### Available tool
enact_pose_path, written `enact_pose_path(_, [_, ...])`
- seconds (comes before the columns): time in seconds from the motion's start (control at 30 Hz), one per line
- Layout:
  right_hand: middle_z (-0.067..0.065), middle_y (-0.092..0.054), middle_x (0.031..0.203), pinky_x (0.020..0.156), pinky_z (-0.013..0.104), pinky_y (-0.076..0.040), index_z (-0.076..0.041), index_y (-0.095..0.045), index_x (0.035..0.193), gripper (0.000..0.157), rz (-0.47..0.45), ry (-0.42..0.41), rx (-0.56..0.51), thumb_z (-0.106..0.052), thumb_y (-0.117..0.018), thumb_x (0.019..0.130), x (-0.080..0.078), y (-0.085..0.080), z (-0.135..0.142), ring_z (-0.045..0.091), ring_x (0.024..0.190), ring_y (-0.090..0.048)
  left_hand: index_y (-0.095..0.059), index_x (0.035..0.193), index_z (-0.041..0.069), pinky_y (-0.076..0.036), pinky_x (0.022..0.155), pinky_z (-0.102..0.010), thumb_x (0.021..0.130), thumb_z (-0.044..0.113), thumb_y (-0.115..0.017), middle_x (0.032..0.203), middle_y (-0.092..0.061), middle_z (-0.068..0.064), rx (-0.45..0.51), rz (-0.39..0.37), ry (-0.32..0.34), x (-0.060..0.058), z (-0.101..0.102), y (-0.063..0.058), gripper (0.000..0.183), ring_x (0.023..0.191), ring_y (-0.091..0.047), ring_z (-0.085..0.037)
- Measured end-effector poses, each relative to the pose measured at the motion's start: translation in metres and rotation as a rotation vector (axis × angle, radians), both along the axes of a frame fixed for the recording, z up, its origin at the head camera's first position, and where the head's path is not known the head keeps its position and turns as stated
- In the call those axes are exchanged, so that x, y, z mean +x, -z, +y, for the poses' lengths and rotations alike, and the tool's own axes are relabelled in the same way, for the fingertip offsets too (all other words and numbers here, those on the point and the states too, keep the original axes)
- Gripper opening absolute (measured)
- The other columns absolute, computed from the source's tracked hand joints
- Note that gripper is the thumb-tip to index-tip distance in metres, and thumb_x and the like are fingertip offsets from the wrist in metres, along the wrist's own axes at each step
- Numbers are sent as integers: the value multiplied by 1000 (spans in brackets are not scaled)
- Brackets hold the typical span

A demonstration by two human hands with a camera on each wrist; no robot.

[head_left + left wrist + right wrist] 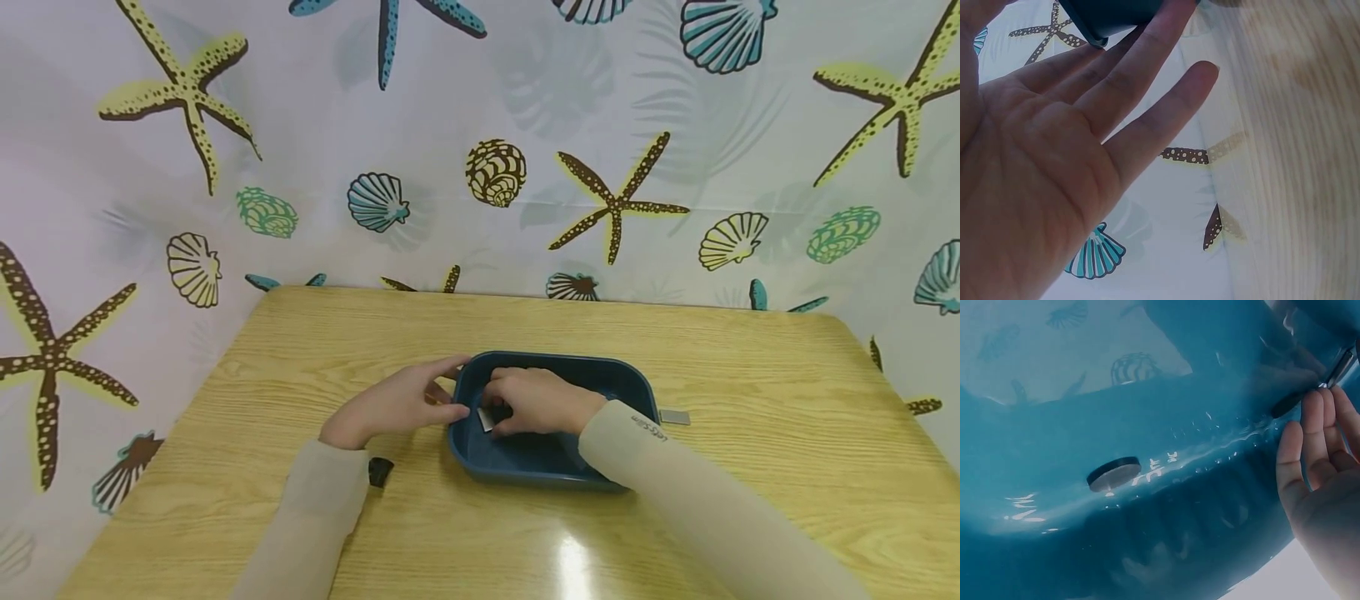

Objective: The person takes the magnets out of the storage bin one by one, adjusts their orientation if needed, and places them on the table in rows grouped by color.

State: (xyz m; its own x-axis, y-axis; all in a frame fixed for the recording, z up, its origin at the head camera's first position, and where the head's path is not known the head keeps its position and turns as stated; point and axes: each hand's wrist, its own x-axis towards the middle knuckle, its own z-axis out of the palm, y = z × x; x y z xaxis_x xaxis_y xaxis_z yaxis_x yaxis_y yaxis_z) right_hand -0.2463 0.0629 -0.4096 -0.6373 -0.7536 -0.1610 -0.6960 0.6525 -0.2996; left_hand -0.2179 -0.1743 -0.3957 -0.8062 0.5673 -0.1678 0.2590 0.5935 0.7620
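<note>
A dark blue plastic basin [555, 477] sits on the wooden table. At its left end is my left hand [401, 400], thumb at the rim and fingers reaching the back corner; its fingers look fairly straight in the left wrist view. My right hand [536, 400] reaches inside, fingers bent down around a small, flat, light-grey piece [486, 419] near the left wall. In the right wrist view, a dark slim object [1288, 404] lies at the fingertips. A dark-edged round disc [1113, 474] with a grey face shows farther along the basin, hidden in the head view.
A flat grey rectangle [675, 417] lies on the table just right of the basin. Beside the left sleeve is a small black object [380, 472]. A white cloth [450, 117] printed with starfish and shells hangs behind the table [360, 325].
</note>
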Motion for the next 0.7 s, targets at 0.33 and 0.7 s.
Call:
enact_pose_path(0.33, [3, -66, 116, 95, 36, -56, -13, -74, 121, 38, -8, 30, 10, -36, -81, 91, 1, 0, -5, 17, 104, -64, -27, 164, 15, -58, 100, -44, 102, 32, -67, 155, -49, -20, -12, -1, -14, 0, 1, 1, 76, 119, -69, -27])
enact_pose_path(0.7, [5, -66, 119, 99, 37, -55, -12, -73, 123, 40, -22, 52, 54, -37, -79, 92, 2, -1, -11, 18, 106, -64, -28, 164, 14, -57, 101, -46, 102, 32, -66, 155, -49, -22, -6, 5, -7, 0, -1, 2, 75, 120, -69, -28])
